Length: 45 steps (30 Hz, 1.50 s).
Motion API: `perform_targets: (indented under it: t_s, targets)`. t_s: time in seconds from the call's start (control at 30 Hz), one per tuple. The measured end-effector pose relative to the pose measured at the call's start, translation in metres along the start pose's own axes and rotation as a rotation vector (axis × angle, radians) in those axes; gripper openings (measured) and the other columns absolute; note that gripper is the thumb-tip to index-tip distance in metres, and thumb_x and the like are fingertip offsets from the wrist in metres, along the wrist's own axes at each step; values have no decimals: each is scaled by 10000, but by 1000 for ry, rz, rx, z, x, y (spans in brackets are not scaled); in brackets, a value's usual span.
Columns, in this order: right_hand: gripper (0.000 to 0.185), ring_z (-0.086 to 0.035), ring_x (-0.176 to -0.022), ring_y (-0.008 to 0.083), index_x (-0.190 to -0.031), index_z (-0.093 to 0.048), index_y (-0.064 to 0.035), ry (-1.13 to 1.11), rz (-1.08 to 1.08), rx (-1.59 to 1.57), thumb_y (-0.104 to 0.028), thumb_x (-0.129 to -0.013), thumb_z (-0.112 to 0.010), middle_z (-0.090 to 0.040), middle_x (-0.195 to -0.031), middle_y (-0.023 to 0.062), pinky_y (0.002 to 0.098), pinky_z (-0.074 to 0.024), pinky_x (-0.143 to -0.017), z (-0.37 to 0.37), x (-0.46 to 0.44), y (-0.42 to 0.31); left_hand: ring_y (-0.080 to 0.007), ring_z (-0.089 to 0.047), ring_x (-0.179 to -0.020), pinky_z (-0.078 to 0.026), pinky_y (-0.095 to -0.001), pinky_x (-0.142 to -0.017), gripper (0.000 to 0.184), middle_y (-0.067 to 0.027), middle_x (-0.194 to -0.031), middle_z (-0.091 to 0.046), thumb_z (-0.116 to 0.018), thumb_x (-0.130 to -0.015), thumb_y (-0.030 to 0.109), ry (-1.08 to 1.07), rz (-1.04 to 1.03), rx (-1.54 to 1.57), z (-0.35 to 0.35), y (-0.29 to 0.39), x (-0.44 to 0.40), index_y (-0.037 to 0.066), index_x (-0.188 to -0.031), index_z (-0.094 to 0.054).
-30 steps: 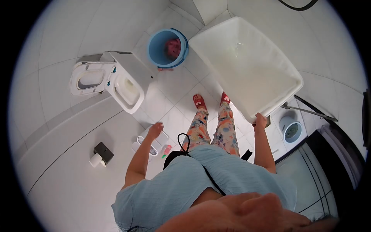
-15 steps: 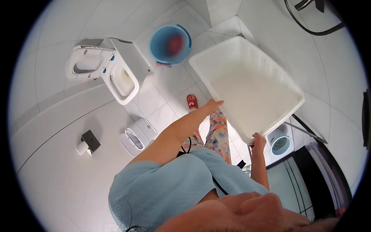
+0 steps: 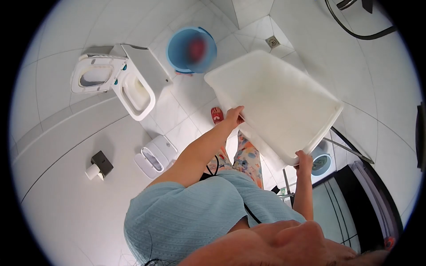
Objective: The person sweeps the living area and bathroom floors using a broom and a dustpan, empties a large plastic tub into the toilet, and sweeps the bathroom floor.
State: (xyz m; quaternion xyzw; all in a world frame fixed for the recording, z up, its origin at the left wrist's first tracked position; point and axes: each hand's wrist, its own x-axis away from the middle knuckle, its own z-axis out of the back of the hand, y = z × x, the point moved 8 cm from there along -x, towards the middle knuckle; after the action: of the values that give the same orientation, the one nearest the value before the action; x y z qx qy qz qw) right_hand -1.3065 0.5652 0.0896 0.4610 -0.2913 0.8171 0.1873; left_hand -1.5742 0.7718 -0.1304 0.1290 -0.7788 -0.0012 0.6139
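A large white plastic tub (image 3: pixel 275 102) is held tilted out in front of me, off the floor. My left hand (image 3: pixel 235 116) is closed on its near left edge, the thumb side showing and some fingers hidden behind the tub. Around the lower right corner, my right hand (image 3: pixel 303 160) grips the rim with bent fingers. A blue bucket (image 3: pixel 177 53) with a blurred red thing inside stands on the floor beyond the tub's left corner.
A toilet (image 3: pixel 142 95) with raised lid is on the left, near a small white bin (image 3: pixel 156 156) and a paper holder (image 3: pixel 102 163). A floor drain (image 3: pixel 272 42) lies beyond the tub. Right of me are a smaller blue bucket (image 3: pixel 327 165) and a metal-legged stand (image 3: pixel 350 148).
The tub has shifted left and tipped, so its ribbed inner wall no longer shows and the floor drain has come into view. My left hand moved left with it; both hands keep hold.
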Motion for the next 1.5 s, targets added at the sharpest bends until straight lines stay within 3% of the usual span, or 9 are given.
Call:
perform_targets:
  t_s: [0.2, 0.23, 0.37, 0.63, 0.8, 1.07, 1.27, 1.3, 1.5]
  targets:
    - [205, -425, -399, 142, -760, -542, 2, -47, 64, -40, -165, -665, -615, -467, -588, 48, 271, -260, -330, 4, -13, -26, -232, -612, -768, -557, -367, -680, 256, -118, -903, -579, -594, -842, 220, -55, -16, 3, -10, 21, 37, -4, -942, -520]
    - [231, -500, -471, 168, -798, -548, 20, -123, 50, -26, -154, -664, -620, -514, -646, 76, 288, -351, -363, 5, -8, -32, -229, -610, -805, -551, -362, -722, 259, -120, -927, -578, -578, -857, 223, -95, -16, 6, -16, 25, 51, -7, -960, -520]
    - [387, -597, -673, 220, -964, -544, 94, -157, 102, -95, -142, -661, -601, -584, -826, 129, 307, -484, -522, 16, 11, -50, -219, -593, -906, -520, -346, -838, 274, -123, -1001, -571, -537, -892, 222, -202, -7, 14, -33, 36, 112, -18, -1023, -513]
    - [472, -583, -829, 230, -1052, -512, 128, -329, 200, -25, -125, -660, -591, -586, -924, 156, 312, -461, -747, 22, 76, -87, -210, -602, -918, -505, -351, -875, 225, -113, -999, -594, -509, -904, 165, -241, -84, 81, -12, 50, 220, -20, -1030, -537]
    - [456, -588, -834, 234, -1058, -524, 99, -404, 220, 47, -120, -665, -595, -590, -926, 144, 322, -468, -749, 4, 117, -108, -206, -594, -944, -502, -347, -876, 197, -111, -1017, -589, -506, -900, 129, -227, -155, 91, 6, 75, 280, -18, -1026, -541]
    - [369, -600, -826, 217, -1017, -548, 39, -642, 182, -20, -174, -721, -602, -599, -905, 105, 342, -499, -694, -67, 140, -115, -217, -593, -954, -507, -352, -862, 234, -137, -1049, -576, -508, -875, 87, -184, -429, 38, 30, 151, 343, -59, -1057, -511]
    - [372, -586, -860, 221, -1049, -535, 10, -768, -1, -73, -214, -759, -597, -591, -957, 111, 332, -479, -672, -135, 141, -92, -222, -596, -931, -508, -346, -849, 228, -136, -1021, -583, -501, -864, 71, -119, -524, -35, 60, 202, 353, -63, -1046, -523]
    - [178, -543, -559, 103, -864, -528, -95, -725, 22, -60, -210, -756, -611, -565, -730, 11, 215, -347, -362, -146, 149, -93, -220, -598, -919, -509, -345, -840, 219, -135, -998, -588, -504, -858, 74, -107, -546, -63, 63, 211, 353, -68, -1021, -536]
    - [135, -492, -487, 97, -804, -516, -126, -805, -149, -145, -205, -745, -607, -523, -654, -7, 216, -304, -345, -200, 118, -42, -215, -613, -813, -535, -340, -758, 202, -143, -908, -600, -522, -842, 88, 18, -618, -241, 74, 267, 341, -88, -931, -564]
